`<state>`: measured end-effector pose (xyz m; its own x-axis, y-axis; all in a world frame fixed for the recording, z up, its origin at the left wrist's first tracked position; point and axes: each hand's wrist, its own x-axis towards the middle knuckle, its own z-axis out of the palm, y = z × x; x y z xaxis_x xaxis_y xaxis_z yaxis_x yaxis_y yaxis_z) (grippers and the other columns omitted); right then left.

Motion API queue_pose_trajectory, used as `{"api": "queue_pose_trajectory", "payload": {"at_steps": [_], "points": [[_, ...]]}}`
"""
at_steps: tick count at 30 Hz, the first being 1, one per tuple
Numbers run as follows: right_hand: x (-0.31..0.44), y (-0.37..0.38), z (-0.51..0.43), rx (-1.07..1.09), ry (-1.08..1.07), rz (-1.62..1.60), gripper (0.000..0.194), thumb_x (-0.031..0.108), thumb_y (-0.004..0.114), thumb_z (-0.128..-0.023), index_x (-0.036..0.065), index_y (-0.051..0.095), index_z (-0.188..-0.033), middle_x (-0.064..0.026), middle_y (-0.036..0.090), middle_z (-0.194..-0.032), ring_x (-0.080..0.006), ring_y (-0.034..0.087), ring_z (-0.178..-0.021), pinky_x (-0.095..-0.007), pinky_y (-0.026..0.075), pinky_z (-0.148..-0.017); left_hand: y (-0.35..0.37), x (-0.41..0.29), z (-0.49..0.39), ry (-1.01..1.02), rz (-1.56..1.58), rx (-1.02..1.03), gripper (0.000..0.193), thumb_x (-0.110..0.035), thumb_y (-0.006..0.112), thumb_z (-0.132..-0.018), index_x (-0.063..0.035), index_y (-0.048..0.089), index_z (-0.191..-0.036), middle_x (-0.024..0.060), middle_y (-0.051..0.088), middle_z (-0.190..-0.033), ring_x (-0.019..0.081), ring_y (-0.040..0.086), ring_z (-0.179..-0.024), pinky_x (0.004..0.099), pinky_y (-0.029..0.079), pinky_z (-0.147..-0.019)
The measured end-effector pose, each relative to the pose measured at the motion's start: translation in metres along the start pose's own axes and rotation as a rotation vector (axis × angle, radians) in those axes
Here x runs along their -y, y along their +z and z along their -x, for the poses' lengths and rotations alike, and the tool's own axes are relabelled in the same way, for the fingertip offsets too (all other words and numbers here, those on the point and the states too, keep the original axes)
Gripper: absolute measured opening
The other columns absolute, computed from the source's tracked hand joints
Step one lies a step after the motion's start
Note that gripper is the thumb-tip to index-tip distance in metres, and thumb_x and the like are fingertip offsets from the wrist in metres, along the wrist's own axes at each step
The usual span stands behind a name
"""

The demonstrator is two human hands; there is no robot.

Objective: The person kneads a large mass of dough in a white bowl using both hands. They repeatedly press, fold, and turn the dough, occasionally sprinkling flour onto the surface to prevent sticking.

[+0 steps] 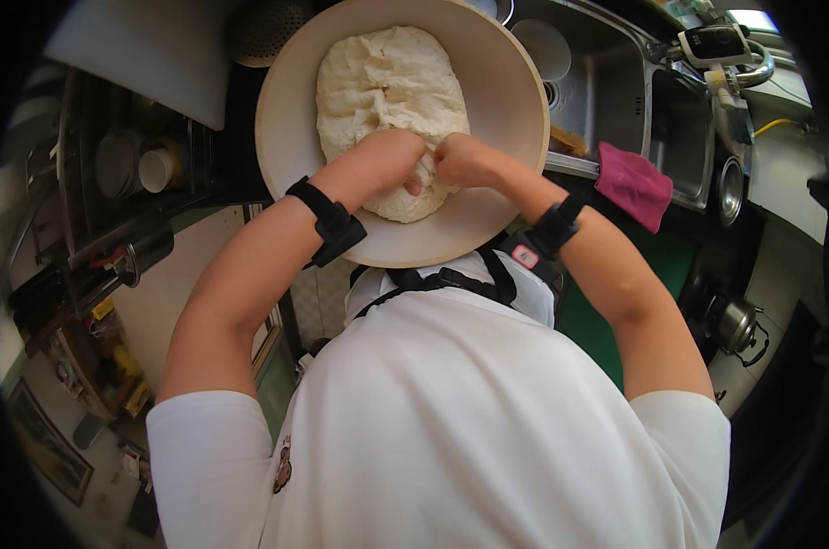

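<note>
A large lump of pale dough [394, 82] with a rough, folded surface lies in a wide, round, cream-coloured basin [504, 75]. My left hand [397, 161] is curled into a fist against the dough's near half, its thumb low on the surface. Close beside it on the right, my right hand [464, 159] is also balled up and touches the dough's right edge. A narrow gap separates the two fists. Whether any dough is pinched inside the fingers cannot be told. Each wrist wears a black strap with a small device.
Right of the basin is a stainless steel sink [610, 82] with a tap [723, 68]; a pink cloth [634, 185] hangs over its front edge. A perforated metal strainer [267, 31] is behind left. Dishes [157, 170] stand on a rack at left, and a kettle [730, 322] is far right.
</note>
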<state>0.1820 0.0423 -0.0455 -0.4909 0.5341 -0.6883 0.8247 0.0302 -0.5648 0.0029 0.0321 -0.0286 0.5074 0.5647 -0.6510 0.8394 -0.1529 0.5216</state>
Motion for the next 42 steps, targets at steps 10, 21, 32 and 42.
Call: {"api": "queue_pose_trajectory", "payload": {"at_steps": [10, 21, 32, 42], "points": [[-0.005, 0.008, -0.007, -0.148, -0.036, 0.179, 0.035, 0.025, 0.077, -0.073, -0.001, 0.074, -0.096, -0.0241, 0.072, -0.093, -0.0394, 0.070, -0.087, -0.0433, 0.055, -0.077, 0.016, -0.015, -0.016, -0.006, -0.018, -0.218, 0.016, -0.011, 0.073, -0.077, -0.0014, 0.073, -0.090, 0.0249, 0.070, -0.095, 0.0386, 0.069, -0.092, 0.0452, 0.053, -0.080], [0.050, 0.082, -0.029, 0.034, -0.017, 0.095, 0.027, 0.031, 0.063, -0.085, 0.009, 0.077, -0.093, -0.0217, 0.072, -0.092, -0.0399, 0.069, -0.091, -0.0459, 0.054, -0.080, 0.039, 0.044, 0.030, -0.120, -0.083, -0.190, 0.018, -0.014, 0.064, -0.081, 0.0012, 0.073, -0.087, 0.0254, 0.070, -0.089, 0.0404, 0.069, -0.087, 0.0489, 0.054, -0.075], [0.056, -0.011, -0.023, 0.439, -0.141, -0.071, 0.013, 0.016, 0.065, -0.071, 0.003, 0.063, -0.072, -0.0067, 0.055, -0.063, -0.0200, 0.054, -0.058, -0.0365, 0.045, -0.054, -0.019, 0.048, 0.025, -0.199, 0.263, 0.259, 0.031, -0.026, 0.071, -0.090, 0.0022, 0.067, -0.077, 0.0075, 0.064, -0.061, 0.0185, 0.067, -0.055, 0.0360, 0.053, -0.050], [0.026, -0.014, -0.085, 0.013, -0.188, 0.382, 0.019, 0.015, 0.065, -0.069, -0.002, 0.070, -0.077, -0.0211, 0.065, -0.072, -0.0359, 0.062, -0.063, -0.0444, 0.048, -0.060, -0.039, 0.050, -0.018, -0.237, 0.081, -0.179, 0.017, -0.015, 0.074, -0.084, 0.0018, 0.072, -0.087, 0.0187, 0.068, -0.072, 0.0316, 0.069, -0.064, 0.0439, 0.055, -0.058]]}}
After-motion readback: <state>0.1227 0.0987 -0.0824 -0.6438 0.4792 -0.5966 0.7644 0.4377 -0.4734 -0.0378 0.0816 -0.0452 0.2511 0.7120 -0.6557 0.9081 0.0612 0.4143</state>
